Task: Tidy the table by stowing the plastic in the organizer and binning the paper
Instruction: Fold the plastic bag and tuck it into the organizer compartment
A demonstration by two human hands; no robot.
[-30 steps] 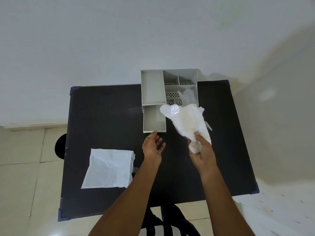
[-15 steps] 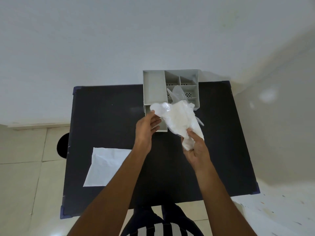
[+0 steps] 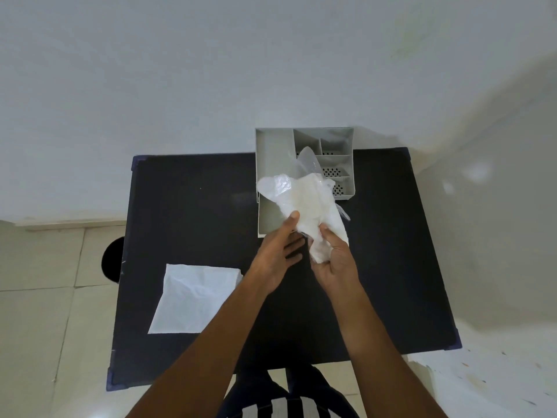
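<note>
Crumpled translucent white plastic bag: right hand grips, straight-fingered left hand steadies, likely bunching it for grey compartmented organizer just beyond.

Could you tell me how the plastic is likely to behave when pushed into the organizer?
Probably floppy: the plastic bunches and creases above the right hand, which grips its lower end. Likely very light, since a grip at one end holds it up over the organizer. It may spring back open; loose flaps splay at the top.
</note>
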